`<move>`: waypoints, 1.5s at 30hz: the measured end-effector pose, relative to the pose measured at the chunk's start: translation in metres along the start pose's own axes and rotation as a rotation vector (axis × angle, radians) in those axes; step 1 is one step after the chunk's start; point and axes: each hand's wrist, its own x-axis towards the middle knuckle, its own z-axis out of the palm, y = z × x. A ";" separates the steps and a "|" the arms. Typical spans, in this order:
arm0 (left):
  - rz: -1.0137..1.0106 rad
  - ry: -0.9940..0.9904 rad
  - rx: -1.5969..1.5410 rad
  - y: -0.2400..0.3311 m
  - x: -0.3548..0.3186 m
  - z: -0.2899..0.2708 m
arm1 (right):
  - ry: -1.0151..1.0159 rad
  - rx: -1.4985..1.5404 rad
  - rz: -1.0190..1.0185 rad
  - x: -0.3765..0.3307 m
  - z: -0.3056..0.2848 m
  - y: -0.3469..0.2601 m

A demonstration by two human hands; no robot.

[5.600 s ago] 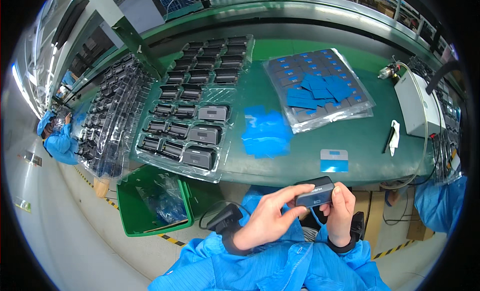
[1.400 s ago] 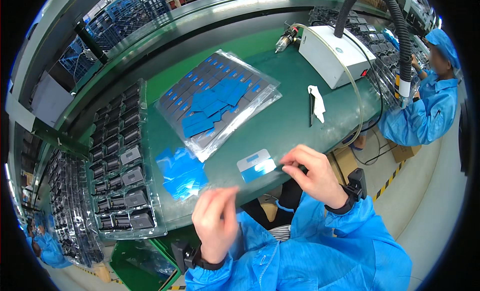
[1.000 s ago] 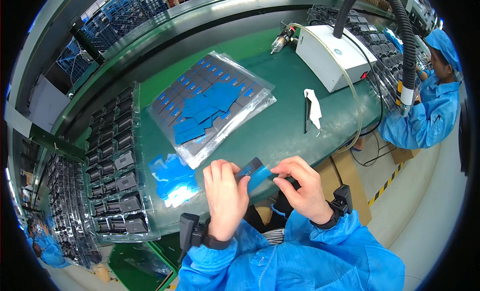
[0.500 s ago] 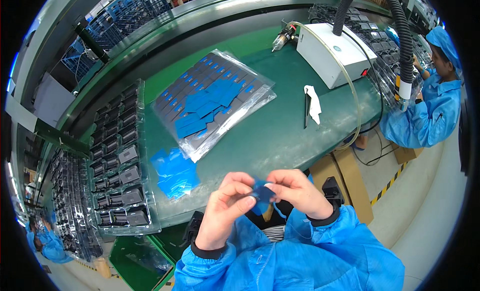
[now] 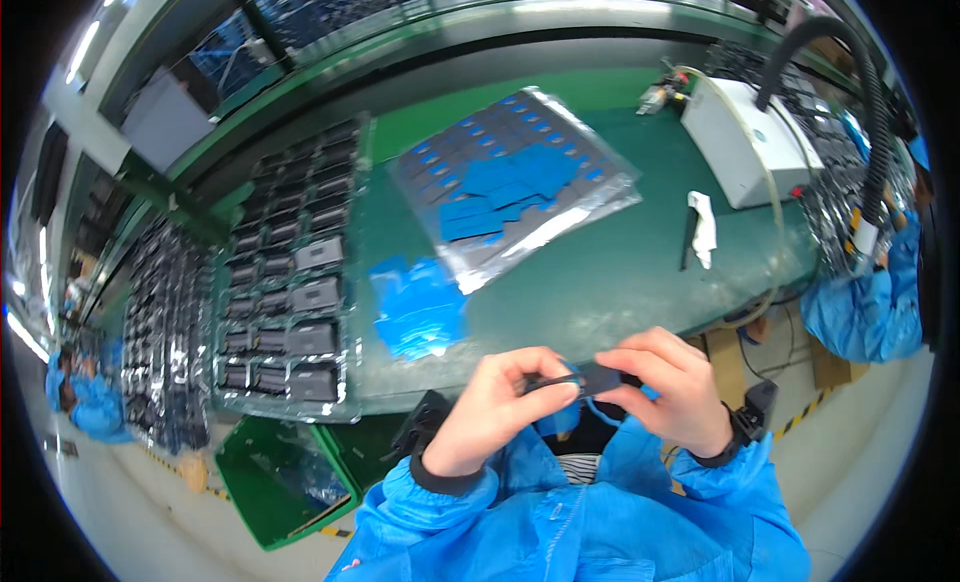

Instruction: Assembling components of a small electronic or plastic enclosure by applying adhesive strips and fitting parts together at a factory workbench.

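1. Head view: a worker in a blue smock holds a small dark flat part [image 5: 585, 380] just above the lap, at the near edge of the green bench [image 5: 640, 272]. The left hand [image 5: 495, 407] pinches the part's left end between thumb and fingertips; the right hand [image 5: 668, 387] grips its right end, with a strip of blue film [image 5: 590, 414] curling beneath.
2. The part looks thin, rigid and light, probably easy to smudge, so a hold by the short edges seems the safest; the film appears limp and likely to cling.
3. On the bench, a loose heap of blue film sheets [image 5: 418, 307] lies near the hands, beside a clear tray of dark parts [image 5: 290, 302].
4. Farther back rests a clear bag of blue-covered pieces [image 5: 510, 182]; to the right stands a white box unit [image 5: 745, 137], with a white rag [image 5: 703, 227] near it.
5. A co-worker's blue sleeve [image 5: 865, 307] shows at the right rim.
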 end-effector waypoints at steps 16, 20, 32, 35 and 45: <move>0.197 0.360 0.427 -0.008 -0.013 -0.034 | 0.060 0.075 0.156 0.001 0.017 0.009; 0.394 0.846 1.006 0.009 -0.007 -0.073 | 0.237 0.390 0.413 -0.007 0.013 0.038; 0.544 0.915 1.767 0.063 -0.020 -0.079 | 0.309 0.890 0.514 -0.026 0.016 0.058; 0.718 0.877 1.872 0.122 0.001 -0.108 | 0.294 0.921 0.538 -0.038 0.013 0.068; 0.375 0.721 2.031 0.132 0.081 -0.275 | 0.352 1.001 0.530 -0.039 0.005 0.047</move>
